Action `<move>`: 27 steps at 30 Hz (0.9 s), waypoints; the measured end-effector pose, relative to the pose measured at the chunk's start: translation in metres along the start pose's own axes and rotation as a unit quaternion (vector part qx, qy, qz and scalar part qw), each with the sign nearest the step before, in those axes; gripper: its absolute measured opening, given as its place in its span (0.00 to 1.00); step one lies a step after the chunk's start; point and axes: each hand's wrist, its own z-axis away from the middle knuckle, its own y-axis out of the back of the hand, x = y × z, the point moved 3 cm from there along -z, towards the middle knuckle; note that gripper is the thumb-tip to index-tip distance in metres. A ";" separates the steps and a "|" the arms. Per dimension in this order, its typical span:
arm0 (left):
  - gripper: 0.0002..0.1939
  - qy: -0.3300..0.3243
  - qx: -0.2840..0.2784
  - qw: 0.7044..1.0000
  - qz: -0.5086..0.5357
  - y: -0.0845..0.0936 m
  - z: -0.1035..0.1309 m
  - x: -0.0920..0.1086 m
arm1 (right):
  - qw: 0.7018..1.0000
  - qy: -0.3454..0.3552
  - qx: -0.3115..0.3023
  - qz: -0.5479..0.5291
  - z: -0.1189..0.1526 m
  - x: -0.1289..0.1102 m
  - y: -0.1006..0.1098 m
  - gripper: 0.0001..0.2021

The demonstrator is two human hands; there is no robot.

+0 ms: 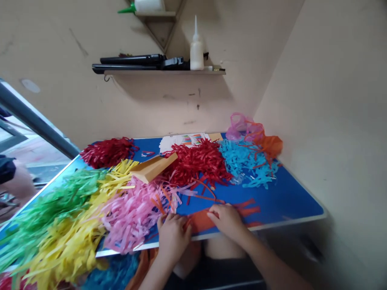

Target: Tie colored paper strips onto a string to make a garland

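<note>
An orange fringed sheet [201,221], thin like paper or plastic, lies flat along the blue table's front edge. Its cut strips spread out to the right. My left hand [173,233] is closed with curled fingers at the sheet's left end. My right hand [228,220] presses on the sheet nearer the fringed end, thumb and fingers drawn together on it. Loose orange strips [208,197] lie just beyond the hands. Beside my left hand is a heap of pink strips [133,217]; what its fingertips grip is partly hidden.
Yellow strips [69,241] and green strips [57,201] cover the blue table's [293,201] left side. Red strips [196,161], blue strips [242,159], a folded tan card [154,167] and a pink bag [242,127] sit farther back. A wall shelf [169,72] holds a bottle [196,54].
</note>
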 end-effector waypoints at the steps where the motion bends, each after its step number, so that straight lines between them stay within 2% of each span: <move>1: 0.09 0.003 -0.002 1.000 -0.006 0.002 0.000 0.002 | 1.000 0.002 -0.003 0.003 -0.001 -0.001 0.000 0.07; 7: 0.10 0.018 -0.013 0.999 -0.048 0.005 0.001 0.005 | 1.000 -0.003 -0.006 0.028 -0.005 -0.001 0.000 0.06; 16: 0.09 0.006 -0.024 0.998 -0.059 0.004 -0.004 0.005 | 0.998 -0.006 0.009 0.062 -0.010 -0.002 -0.005 0.10; 19: 0.06 0.008 -0.001 0.997 -0.074 0.004 -0.004 0.004 | 0.998 -0.007 0.010 0.067 -0.013 0.000 -0.002 0.10; 21: 0.09 -0.039 0.016 0.995 -0.095 0.003 -0.004 0.006 | 0.996 -0.025 0.031 0.080 -0.012 0.003 0.009 0.07; 23: 0.07 -0.130 -0.008 0.985 -0.117 -0.002 -0.005 0.009 | 0.990 -0.040 0.090 0.100 -0.006 0.004 0.024 0.04; 24: 0.05 -0.172 -0.030 0.977 -0.124 -0.005 -0.007 0.010 | 0.989 -0.015 0.111 0.101 -0.002 0.002 0.029 0.06; 25: 0.05 -0.204 -0.051 0.969 -0.128 -0.007 -0.009 0.012 | 0.989 0.039 0.111 0.095 0.003 -0.002 0.032 0.08; 27: 0.05 -0.240 -0.074 0.959 -0.127 -0.007 -0.013 0.014 | 0.979 0.184 0.050 0.075 0.013 -0.013 0.028 0.08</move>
